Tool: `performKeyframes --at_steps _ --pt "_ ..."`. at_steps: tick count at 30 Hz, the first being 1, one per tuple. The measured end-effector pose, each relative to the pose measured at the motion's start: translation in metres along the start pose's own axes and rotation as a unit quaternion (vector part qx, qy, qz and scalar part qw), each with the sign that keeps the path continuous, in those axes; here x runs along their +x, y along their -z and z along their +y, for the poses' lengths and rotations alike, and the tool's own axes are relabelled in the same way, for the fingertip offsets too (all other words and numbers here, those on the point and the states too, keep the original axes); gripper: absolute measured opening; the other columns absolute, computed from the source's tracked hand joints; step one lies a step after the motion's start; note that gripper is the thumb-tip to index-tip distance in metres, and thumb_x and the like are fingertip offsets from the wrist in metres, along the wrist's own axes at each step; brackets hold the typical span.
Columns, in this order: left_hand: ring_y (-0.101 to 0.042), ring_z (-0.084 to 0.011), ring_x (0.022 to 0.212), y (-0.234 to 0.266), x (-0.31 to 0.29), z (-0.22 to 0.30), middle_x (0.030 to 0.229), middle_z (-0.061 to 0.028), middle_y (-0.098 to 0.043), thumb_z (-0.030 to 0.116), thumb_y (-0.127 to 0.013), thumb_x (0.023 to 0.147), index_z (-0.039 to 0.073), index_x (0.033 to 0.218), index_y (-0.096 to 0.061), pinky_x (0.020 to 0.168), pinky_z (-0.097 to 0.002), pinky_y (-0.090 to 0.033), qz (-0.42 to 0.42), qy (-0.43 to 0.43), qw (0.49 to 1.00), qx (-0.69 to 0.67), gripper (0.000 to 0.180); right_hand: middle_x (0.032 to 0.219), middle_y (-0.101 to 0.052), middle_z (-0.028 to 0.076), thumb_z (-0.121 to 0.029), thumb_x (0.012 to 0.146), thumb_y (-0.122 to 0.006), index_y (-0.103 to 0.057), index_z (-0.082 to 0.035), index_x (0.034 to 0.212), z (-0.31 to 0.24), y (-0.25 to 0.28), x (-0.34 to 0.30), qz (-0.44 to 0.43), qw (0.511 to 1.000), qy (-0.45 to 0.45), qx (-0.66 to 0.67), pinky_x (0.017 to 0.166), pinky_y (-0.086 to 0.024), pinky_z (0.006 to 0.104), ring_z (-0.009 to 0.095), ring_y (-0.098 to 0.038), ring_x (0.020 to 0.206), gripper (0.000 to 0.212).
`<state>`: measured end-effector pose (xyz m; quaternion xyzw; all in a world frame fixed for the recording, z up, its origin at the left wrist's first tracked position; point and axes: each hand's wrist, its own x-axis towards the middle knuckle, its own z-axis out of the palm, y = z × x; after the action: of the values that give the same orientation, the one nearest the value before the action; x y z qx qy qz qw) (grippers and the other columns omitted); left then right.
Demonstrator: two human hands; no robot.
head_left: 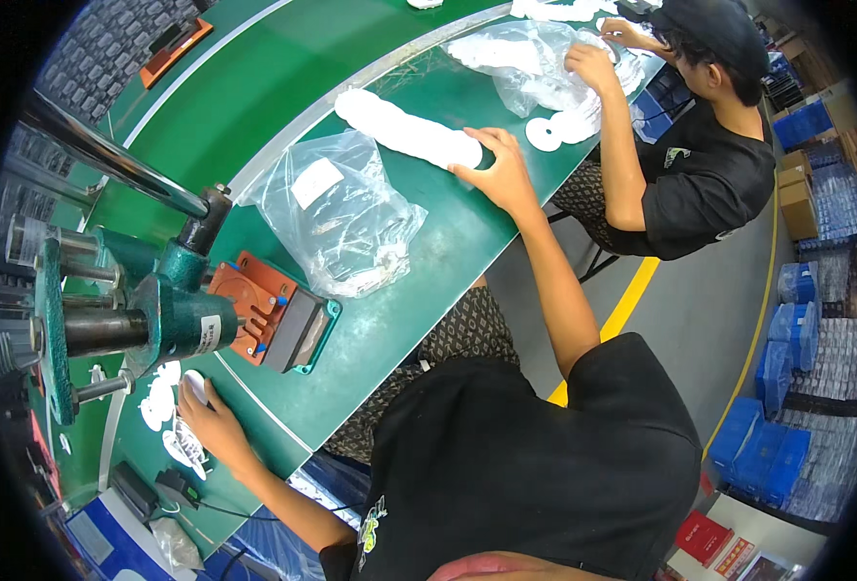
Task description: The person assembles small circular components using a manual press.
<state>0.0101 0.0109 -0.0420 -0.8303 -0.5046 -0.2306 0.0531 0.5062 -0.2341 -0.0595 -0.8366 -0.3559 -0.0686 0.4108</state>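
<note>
While the long white stack of discs (409, 128) lay at twelve o'clock, light and likely to slump unless gripped endwise, the right hand (499, 174) cupped its end; the left hand (208, 418) pinched a white piece (194, 386) at eight o'clock.

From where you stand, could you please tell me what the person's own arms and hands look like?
Both arms are bare from the short sleeves of a black T-shirt down. The left hand and right hand wear no gloves, and no watch, ring or bracelet shows. The shirt has a small light print low on its front.
</note>
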Motion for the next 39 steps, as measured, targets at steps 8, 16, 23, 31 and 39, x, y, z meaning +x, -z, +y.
performKeyframes --at_steps 8,16,23,31,39 --pt "-0.067 -0.0365 0.101 0.031 -0.009 0.021 0.111 -0.0209 -0.07 0.024 -0.049 0.106 -0.003 0.12 -0.065 0.092 -0.0401 -0.05 -0.008 0.152 0.981 -0.123 0.034 0.123 -0.058 0.018 -0.027 0.076 -0.083 -0.056 0.0 0.131 -0.054 0.002 -0.021 0.099 0.993 0.06 -0.011 0.101 -0.042 0.0439 0.034 -0.052 0.119 0.067" --pt "-0.065 -0.0139 0.083 0.042 -0.049 0.09 0.1 -0.0086 -0.068 0.013 -0.054 0.103 -0.002 0.122 -0.062 0.068 -0.0248 -0.052 -0.251 0.25 0.799 -0.486 0.025 0.095 -0.063 0.015 -0.005 0.082 -0.07 -0.063 -0.002 0.087 -0.159 -0.051 -0.079 -0.119 0.948 0.246 0.163 0.079 -0.051 0.0439 0.035 -0.062 0.09 0.008" --pt "-0.058 -0.0178 0.101 0.056 -0.065 0.107 0.131 -0.0113 -0.057 0.018 -0.083 0.076 0.002 0.135 -0.057 0.068 -0.0248 -0.046 -0.211 0.079 0.892 -0.391 0.066 0.089 -0.067 0.024 -0.007 0.088 -0.057 -0.067 0.002 0.089 -0.15 -0.064 -0.059 -0.292 0.923 0.25 -0.028 0.081 -0.05 0.0502 0.044 -0.062 0.092 0.013" --pt "-0.059 -0.03 0.111 0.054 -0.074 0.11 0.126 -0.0145 -0.06 0.017 -0.087 0.07 0.002 0.125 -0.061 0.085 -0.0359 -0.049 -0.137 0.032 0.925 -0.352 0.062 0.094 -0.061 0.024 -0.006 0.091 -0.056 -0.06 0.002 0.095 -0.171 -0.045 -0.06 -0.223 0.937 0.268 -0.014 0.082 -0.047 0.0513 0.043 -0.058 0.092 0.01" --pt "-0.057 -0.0333 0.118 0.038 -0.077 0.105 0.131 -0.0118 -0.06 0.026 -0.082 0.077 0.012 0.126 -0.064 0.1 -0.0422 -0.046 -0.127 -0.042 0.915 -0.381 0.055 0.098 -0.064 0.004 -0.002 0.097 -0.059 -0.062 0.003 0.111 -0.181 -0.017 -0.127 -0.372 0.874 -0.103 0.296 0.078 -0.046 0.0241 0.009 -0.056 0.087 0.015"
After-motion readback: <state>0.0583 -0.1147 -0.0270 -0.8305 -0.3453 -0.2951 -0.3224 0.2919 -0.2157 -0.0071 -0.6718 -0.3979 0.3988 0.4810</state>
